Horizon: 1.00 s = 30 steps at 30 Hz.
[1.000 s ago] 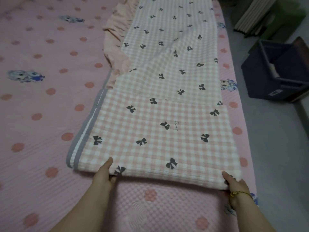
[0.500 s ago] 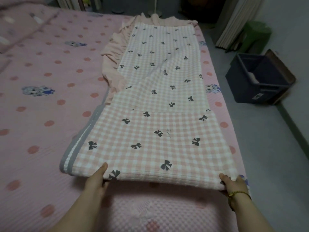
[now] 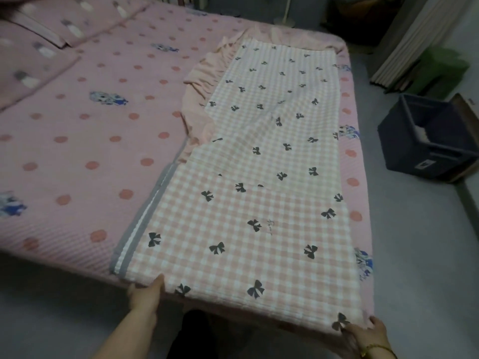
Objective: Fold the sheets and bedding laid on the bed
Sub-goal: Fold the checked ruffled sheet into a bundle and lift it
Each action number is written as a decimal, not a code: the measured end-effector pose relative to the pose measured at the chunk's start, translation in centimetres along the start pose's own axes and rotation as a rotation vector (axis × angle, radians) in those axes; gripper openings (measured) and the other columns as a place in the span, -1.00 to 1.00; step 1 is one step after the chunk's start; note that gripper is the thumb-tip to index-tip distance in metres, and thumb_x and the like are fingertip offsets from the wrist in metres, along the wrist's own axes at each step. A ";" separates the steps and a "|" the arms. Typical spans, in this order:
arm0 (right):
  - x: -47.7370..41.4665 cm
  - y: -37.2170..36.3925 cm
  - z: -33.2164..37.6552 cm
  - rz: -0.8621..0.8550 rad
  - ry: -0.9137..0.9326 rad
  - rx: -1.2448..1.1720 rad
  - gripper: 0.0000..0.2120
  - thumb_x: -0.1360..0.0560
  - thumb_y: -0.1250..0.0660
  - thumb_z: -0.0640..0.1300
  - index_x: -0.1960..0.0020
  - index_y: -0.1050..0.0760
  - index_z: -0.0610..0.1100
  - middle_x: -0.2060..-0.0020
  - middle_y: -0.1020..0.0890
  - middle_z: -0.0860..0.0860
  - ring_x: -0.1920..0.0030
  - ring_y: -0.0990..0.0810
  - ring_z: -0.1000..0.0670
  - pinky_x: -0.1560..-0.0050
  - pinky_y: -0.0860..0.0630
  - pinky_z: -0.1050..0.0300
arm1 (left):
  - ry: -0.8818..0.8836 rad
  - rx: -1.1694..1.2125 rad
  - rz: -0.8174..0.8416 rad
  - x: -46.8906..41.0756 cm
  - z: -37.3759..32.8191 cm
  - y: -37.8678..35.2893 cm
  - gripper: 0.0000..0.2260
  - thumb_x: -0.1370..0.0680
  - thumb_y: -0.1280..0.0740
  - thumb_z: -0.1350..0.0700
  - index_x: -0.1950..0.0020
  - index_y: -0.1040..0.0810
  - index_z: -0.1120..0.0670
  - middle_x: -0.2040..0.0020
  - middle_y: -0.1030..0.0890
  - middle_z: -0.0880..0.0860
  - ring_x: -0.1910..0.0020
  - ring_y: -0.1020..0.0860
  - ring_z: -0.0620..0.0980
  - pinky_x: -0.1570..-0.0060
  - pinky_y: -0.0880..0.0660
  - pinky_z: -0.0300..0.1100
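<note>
A pink-and-white checked blanket (image 3: 259,208) with black bows lies folded into a long strip down the right side of the bed, grey-striped edging along its left side. My left hand (image 3: 145,296) grips its near left corner, thumb on top. At the near right corner, my right hand (image 3: 368,335), wearing a gold bracelet, pinches the fabric. The near end hangs over the bed's foot edge. A peach ruffled sheet (image 3: 199,99) sticks out from under the blanket's far left side.
The bed (image 3: 85,141) wears a pink dotted cover with cartoon prints; pillows (image 3: 36,47) lie at the far left. On the grey floor to the right stand a dark blue crate (image 3: 425,141), a green stool (image 3: 440,66) and stacked boards (image 3: 404,47).
Both hands have drawn the blanket's near end back toward me, off the foot of the bed. The view has pulled back, so the whole bed and its far end show.
</note>
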State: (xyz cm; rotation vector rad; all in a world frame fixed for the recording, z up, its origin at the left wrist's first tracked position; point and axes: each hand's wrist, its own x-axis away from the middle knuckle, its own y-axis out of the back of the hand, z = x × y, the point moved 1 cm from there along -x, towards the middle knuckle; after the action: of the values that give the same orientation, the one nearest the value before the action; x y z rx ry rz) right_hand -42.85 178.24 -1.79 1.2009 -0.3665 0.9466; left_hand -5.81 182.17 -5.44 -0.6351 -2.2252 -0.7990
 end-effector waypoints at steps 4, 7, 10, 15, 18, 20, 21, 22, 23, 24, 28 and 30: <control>-0.8 -1.9 2.1 -0.099 0.225 0.297 -0.35 -0.40 -0.37 -0.24 -0.44 -0.21 -0.22 -0.36 -0.33 -0.25 -0.32 -0.34 -0.26 -0.36 -0.29 -0.08 | -0.337 -0.396 -0.159 -0.1 -2.6 0.5 -0.43 -0.52 -0.31 0.18 -0.48 -0.18 0.22 -0.46 -0.21 0.26 -0.42 -0.20 0.26 -0.39 -0.14 0.04; -0.2 -5.1 5.3 -0.125 0.447 0.510 -0.30 -0.50 -0.28 -0.10 -0.52 0.02 -0.09 -0.50 -0.06 -0.13 -0.48 -0.11 -0.14 -0.47 -0.12 -0.02 | -0.556 -0.598 -0.076 -1.0 -6.0 -1.4 -0.50 -0.58 -0.22 0.11 -0.49 -0.17 0.14 -0.52 -0.13 0.13 -0.48 -0.11 0.13 -0.43 -0.03 -0.03; 1.1 -9.2 9.8 -0.062 0.647 0.797 -0.33 -0.59 -0.08 0.04 -0.52 0.26 -0.07 -0.51 0.21 -0.06 -0.52 0.16 -0.05 -0.50 0.12 0.06 | -0.694 -0.751 0.019 -2.6 -10.0 -4.6 -0.50 -0.61 -0.15 0.02 -0.52 -0.09 0.05 -0.54 -0.04 0.04 -0.51 -0.02 0.05 -0.45 0.07 -0.07; 1.3 -18.4 17.7 0.115 0.921 1.019 -0.37 -0.60 0.09 0.16 -0.51 0.32 -0.05 -0.46 0.34 -0.04 -0.49 0.30 -0.04 -0.44 0.32 0.05 | -0.733 -0.924 0.189 -8.1 -15.7 -10.0 -0.48 -0.61 -0.12 -0.06 -0.53 -0.06 0.03 -0.54 -0.06 0.04 -0.51 -0.05 0.05 -0.47 0.01 -0.07; -1.7 -25.3 20.6 0.065 1.057 1.015 -0.03 -0.26 0.56 0.48 -0.45 0.40 -0.15 -0.48 0.25 -0.13 -0.39 0.47 0.04 -0.33 0.54 0.08 | -0.779 -0.897 0.186 -11.5 -18.9 -12.7 -0.48 -0.60 -0.15 -0.04 -0.52 -0.10 0.03 -0.52 -0.14 0.03 -0.49 -0.11 0.05 -0.45 -0.03 -0.09; -4.4 -28.2 21.7 -0.100 1.083 1.022 -0.02 -0.37 0.52 0.42 -0.49 -0.03 -0.22 -0.46 -0.13 -0.23 -0.46 0.36 0.02 -0.39 0.40 0.04 | -0.837 -0.943 0.174 -13.5 -20.7 -14.6 -0.49 -0.59 -0.15 -0.05 -0.51 -0.10 0.01 -0.53 -0.12 0.00 -0.49 -0.09 0.02 -0.44 0.01 -0.11; -5.0 -28.9 21.8 -0.036 1.030 0.999 -0.16 -0.50 0.38 0.33 -0.44 -0.21 -0.21 -0.45 -0.17 -0.21 -0.50 0.25 -0.01 -0.43 0.27 0.01 | -0.871 -0.978 0.176 -14.2 -21.6 -15.5 -0.49 -0.60 -0.13 -0.06 -0.52 -0.10 0.00 -0.53 -0.09 -0.01 -0.49 -0.07 0.00 -0.44 0.05 -0.12; -5.4 -29.3 21.9 -0.043 1.042 1.004 -0.28 -0.55 0.30 0.27 -0.45 -0.19 -0.17 -0.49 -0.07 -0.17 -0.52 0.19 -0.03 -0.45 0.20 -0.01 | -0.901 -1.013 0.174 -15.1 -22.6 -16.6 -0.50 -0.60 -0.11 -0.07 -0.51 -0.10 0.00 -0.53 -0.09 -0.01 -0.50 -0.06 -0.02 -0.44 0.09 -0.11; -6.2 -29.8 21.7 -0.066 1.079 1.004 -0.32 -0.55 0.28 0.26 -0.51 -0.05 -0.13 -0.51 0.05 -0.13 -0.52 0.17 -0.04 -0.45 0.18 -0.02 | -0.912 -1.027 0.180 -16.3 -23.6 -18.0 -0.51 -0.61 -0.09 -0.07 -0.51 -0.12 0.01 -0.53 -0.12 -0.01 -0.50 -0.07 -0.03 -0.44 0.11 -0.10; -6.2 -29.8 21.6 -0.110 1.134 0.967 -0.33 -0.55 0.28 0.26 -0.53 0.09 -0.11 -0.52 0.13 -0.09 -0.52 0.17 -0.04 -0.45 0.18 -0.02 | -0.922 -1.019 0.171 -16.8 -24.7 -19.1 -0.53 -0.61 -0.08 -0.08 -0.50 -0.17 0.03 -0.50 -0.19 0.01 -0.48 -0.12 -0.02 -0.43 0.11 -0.10; -6.5 -29.8 21.6 -0.195 1.213 0.905 -0.30 -0.52 0.30 0.31 -0.52 0.22 -0.07 -0.51 0.18 -0.04 -0.52 0.19 -0.01 -0.46 0.22 -0.03 | -0.926 -0.807 0.234 -17.8 -29.9 -24.2 -0.60 -0.61 -0.12 -0.05 -0.35 -0.40 0.15 -0.26 -0.52 0.16 -0.27 -0.43 0.14 -0.19 -0.27 -0.15; -7.0 -29.9 21.7 -0.233 1.249 0.882 -0.30 -0.51 0.29 0.32 -0.52 0.23 -0.05 -0.52 0.18 -0.02 -0.52 0.20 0.00 -0.46 0.22 -0.02 | -0.782 -0.767 0.366 -17.9 -32.0 -26.9 -0.58 -0.60 -0.15 -0.05 -0.38 -0.35 0.17 -0.27 -0.49 0.15 -0.25 -0.43 0.12 -0.13 -0.30 -0.17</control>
State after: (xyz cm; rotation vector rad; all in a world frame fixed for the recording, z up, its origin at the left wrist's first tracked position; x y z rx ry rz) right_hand -18.62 154.10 -17.45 1.1116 1.2665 1.5006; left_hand 2.79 137.73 -9.59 -1.9332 -2.2592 -1.3729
